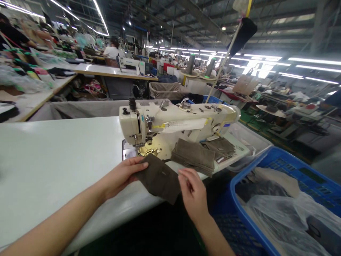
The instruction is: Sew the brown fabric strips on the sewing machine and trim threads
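A dark olive fabric piece (161,177) with a small light label hangs over the table's front edge, below the needle area of a cream sewing machine (181,119). My left hand (125,176) pinches its left corner, thumb on top and fingers beneath. At the piece's right edge, my right hand (193,190) has its fingers curled together; whatever they grip is too small to make out. A stack of similar brown pieces (193,156) lies under the machine arm, and another pile (220,147) sits to its right.
The white tabletop (58,153) extends left of the machine. A blue basket (236,192) holding fabric and plastic bags stands at the right. Behind the machine is a grey fabric bin (87,109). A person (113,51) sits farther back.
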`<state>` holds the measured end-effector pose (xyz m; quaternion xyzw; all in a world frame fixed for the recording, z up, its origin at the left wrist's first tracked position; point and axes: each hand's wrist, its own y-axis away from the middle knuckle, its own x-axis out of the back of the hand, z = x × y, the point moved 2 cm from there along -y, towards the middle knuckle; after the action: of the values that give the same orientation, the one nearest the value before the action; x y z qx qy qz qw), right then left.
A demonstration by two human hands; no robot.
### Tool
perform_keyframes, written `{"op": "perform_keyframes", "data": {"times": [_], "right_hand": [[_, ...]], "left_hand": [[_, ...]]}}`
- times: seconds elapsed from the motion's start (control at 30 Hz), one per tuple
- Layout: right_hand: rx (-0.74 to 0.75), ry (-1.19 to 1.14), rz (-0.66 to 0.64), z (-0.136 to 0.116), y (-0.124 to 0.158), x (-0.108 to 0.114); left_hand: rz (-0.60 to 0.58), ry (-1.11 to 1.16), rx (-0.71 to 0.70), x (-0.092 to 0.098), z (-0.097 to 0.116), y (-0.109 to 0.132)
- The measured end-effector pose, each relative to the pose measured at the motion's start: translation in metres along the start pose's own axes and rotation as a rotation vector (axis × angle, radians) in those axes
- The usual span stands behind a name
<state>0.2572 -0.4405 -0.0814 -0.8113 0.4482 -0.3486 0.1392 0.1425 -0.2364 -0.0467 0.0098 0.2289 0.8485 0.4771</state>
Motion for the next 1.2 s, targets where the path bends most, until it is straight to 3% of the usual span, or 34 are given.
{"op": "perform_keyframes", "data": {"times": [0.07, 0.13, 0.3, 0.43, 0.5, 0.73, 0.83, 1.03, 1.2], "right_hand": [[-0.218, -0.097, -0.016, 0.015, -0.003, -0.003], [-0.347, -0.172, -0.114, 0.024, -0.007, -0.009], [-0.405, -0.217, -0.226, 0.023, -0.011, -0.02], [-0.474, -0.279, -0.275, 0.011, 0.003, -0.029], [-0.483, -0.319, -0.284, 0.001, 0.014, -0.036], [-0.25, -0.242, -0.392, -0.018, 0.039, -0.053], [-0.151, -0.221, -0.42, -0.014, 0.039, -0.054], [0.189, -0.142, -0.496, -0.014, 0.032, -0.055], [0.297, 0.025, -0.553, -0.016, 0.03, -0.055]], "left_hand": [[0.011, 0.012, -0.004, 0.016, 0.002, 0.007], [0.017, 0.015, -0.013, 0.027, 0.004, 0.013], [0.084, -0.04, -0.054, 0.045, 0.007, 0.018], [0.236, -0.439, -0.161, 0.059, 0.015, 0.005], [0.259, -0.65, -0.192, 0.063, 0.019, -0.008], [0.313, -0.974, -0.216, 0.069, 0.019, -0.045], [0.343, -1.068, -0.219, 0.068, 0.019, -0.046], [0.431, -1.192, -0.202, 0.068, 0.017, -0.048], [0.416, -1.225, -0.191, 0.069, 0.018, -0.05]]}}
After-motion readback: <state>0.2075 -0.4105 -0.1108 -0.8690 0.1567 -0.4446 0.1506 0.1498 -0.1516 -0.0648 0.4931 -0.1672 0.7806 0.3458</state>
